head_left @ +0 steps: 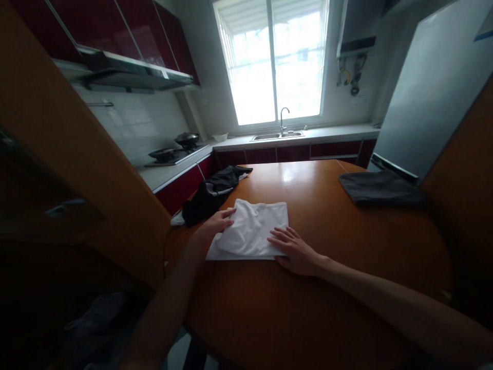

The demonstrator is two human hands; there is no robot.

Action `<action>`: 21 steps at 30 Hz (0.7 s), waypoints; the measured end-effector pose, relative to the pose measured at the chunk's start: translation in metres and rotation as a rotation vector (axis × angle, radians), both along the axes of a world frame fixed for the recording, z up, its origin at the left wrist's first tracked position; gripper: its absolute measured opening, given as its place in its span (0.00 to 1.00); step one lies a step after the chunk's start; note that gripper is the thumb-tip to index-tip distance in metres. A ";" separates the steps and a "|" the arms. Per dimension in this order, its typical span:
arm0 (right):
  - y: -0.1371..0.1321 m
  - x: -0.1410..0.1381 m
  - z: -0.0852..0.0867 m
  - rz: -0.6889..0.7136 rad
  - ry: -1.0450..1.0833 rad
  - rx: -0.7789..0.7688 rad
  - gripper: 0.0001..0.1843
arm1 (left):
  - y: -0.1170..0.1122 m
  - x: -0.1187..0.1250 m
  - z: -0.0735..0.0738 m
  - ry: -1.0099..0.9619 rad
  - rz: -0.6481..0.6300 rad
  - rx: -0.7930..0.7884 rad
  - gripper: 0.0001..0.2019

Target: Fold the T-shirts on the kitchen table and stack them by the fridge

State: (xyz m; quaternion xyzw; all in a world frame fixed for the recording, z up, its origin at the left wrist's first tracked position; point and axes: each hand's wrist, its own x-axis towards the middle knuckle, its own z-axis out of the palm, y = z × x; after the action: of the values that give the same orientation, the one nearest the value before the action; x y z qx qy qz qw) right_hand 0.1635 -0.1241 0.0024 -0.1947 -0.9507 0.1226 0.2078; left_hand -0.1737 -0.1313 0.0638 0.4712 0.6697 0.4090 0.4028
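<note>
A folded white cloth (pixel 256 226), wrinkled on top, lies on the wooden table in front of me. Its upper layer is set off from a lower layer that shows at the bottom left. My left hand (pixel 219 222) is at the cloth's left edge, thumb and fingers closed on the upper layer. On the lower right part of the cloth rests my right hand (pixel 295 251), flat, its fingers spread and touching the fabric. Whether the cloth is a shirt or another garment cannot be told.
The table (pixel 346 257) has a rounded edge. A heap of black clothing (pixel 211 192) lies at its left edge, a folded dark grey cloth (pixel 381 187) at the right. Beyond are a counter with a sink (pixel 265 136), a stove with pans (pixel 187 139), and a fridge (pixel 435 87).
</note>
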 end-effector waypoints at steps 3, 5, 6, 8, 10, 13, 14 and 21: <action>0.000 0.000 -0.002 0.012 -0.006 0.005 0.28 | -0.003 -0.007 -0.018 0.052 0.005 -0.029 0.42; 0.000 0.001 -0.002 0.017 -0.003 0.013 0.28 | -0.004 -0.010 -0.020 0.037 -0.003 0.008 0.43; 0.000 0.002 -0.002 0.021 -0.001 0.017 0.29 | -0.004 -0.012 -0.018 0.011 -0.008 0.031 0.44; 0.000 0.002 -0.002 0.031 0.002 0.025 0.31 | -0.007 -0.018 -0.013 -0.048 -0.011 0.080 0.46; 0.000 0.002 -0.003 0.044 0.001 0.034 0.33 | -0.012 -0.024 -0.008 -0.084 -0.014 0.124 0.46; 0.000 0.001 -0.005 0.063 -0.007 0.039 0.33 | -0.019 -0.033 -0.009 -0.041 -0.006 0.116 0.45; 0.000 0.001 -0.006 0.068 -0.007 0.037 0.34 | -0.020 -0.034 -0.011 -0.015 0.001 0.095 0.44; 0.002 0.002 -0.009 0.101 0.010 0.020 0.36 | -0.021 -0.041 -0.020 0.065 -0.058 0.109 0.41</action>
State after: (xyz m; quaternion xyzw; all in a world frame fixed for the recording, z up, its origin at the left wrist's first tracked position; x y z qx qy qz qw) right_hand 0.1657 -0.1226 -0.0070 -0.1437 -0.9595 0.1242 0.2081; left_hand -0.2148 -0.1523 0.0435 0.5246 0.6452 0.4173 0.3666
